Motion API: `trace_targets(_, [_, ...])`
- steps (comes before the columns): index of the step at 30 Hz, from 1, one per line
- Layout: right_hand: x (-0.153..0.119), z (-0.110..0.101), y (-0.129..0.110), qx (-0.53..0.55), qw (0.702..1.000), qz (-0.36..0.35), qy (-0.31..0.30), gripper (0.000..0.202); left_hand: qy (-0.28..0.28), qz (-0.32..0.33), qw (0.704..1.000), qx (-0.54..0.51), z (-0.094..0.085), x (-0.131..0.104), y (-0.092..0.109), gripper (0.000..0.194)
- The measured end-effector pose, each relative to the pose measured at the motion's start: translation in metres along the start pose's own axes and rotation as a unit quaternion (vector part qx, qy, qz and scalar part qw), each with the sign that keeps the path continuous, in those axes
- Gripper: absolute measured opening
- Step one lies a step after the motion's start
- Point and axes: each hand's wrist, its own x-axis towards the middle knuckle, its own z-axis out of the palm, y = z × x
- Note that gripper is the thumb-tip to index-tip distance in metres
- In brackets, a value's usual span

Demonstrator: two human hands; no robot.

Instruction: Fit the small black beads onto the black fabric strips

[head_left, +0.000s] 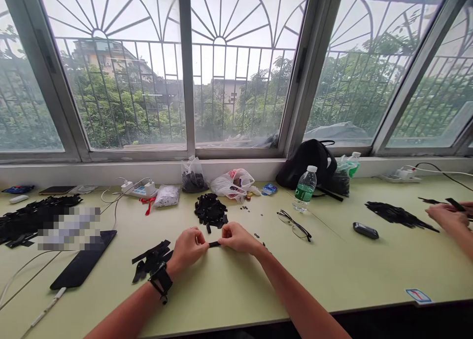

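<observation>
Between my two hands a short black strip (214, 244) is stretched level, just above or on the tabletop. My left hand (187, 248), with a black watch on its wrist, pinches the strip's left end. The right end is pinched by the fingers of my right hand (236, 238). Beyond them lies a heap of small black pieces (210, 210). Left of my left wrist is a loose pile of black strips (151, 260). A few small dark rings (256, 236) lie to the right of my right hand.
Eyeglasses (294, 224) and a water bottle (305, 190) stand right of centre. A black device (365, 230) and black strips (399, 215) lie near a co-worker's hands (449, 216). At left are a dark tablet (83, 265) with cable and more strips (22, 218). Bags line the window wall.
</observation>
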Motion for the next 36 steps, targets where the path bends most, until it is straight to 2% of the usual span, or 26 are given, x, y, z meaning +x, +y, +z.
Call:
trace_targets(4, [-0.0011,-0.0021,-0.0026,0.049,0.999,-0.003,0.020,0.021,0.009,0.019,0.999,-0.029,-0.0021,0.0026,-0.0015,0.019])
trace_targets(14, [-0.0007,-0.0010,-0.0013,0.045,0.999,0.003,-0.013,0.020,-0.017,0.009,0.999,-0.033,-0.0048,0.0020,-0.0016,0.015])
trace_targets(36, [0.0014,0.0065,0.0018,-0.054,0.998,-0.010,0.033,0.015,-0.010,0.011,1.000,0.000,-0.0011,0.0015,-0.0040,0.010])
